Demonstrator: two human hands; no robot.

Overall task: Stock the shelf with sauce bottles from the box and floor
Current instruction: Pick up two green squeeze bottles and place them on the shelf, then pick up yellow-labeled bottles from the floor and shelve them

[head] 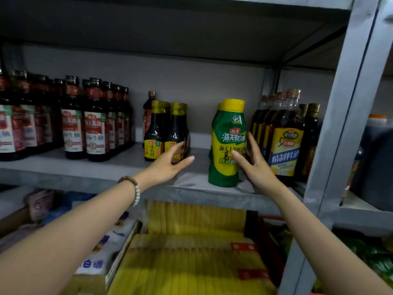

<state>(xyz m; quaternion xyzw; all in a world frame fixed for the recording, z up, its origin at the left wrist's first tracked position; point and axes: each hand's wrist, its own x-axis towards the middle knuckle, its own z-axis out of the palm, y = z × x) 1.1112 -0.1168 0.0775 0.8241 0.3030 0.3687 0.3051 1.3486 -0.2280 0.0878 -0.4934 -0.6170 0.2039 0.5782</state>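
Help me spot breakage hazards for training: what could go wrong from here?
The green bottle stands close to the shelf edge; the right hand beside it could tip it off. The left hand is at the small dark bottles, which might topple together.

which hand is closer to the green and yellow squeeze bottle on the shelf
Right. The right hand is at the right side of the green and yellow bottle, thumb across its label, fingers spread. The left hand is off to its left, by the small dark bottles.
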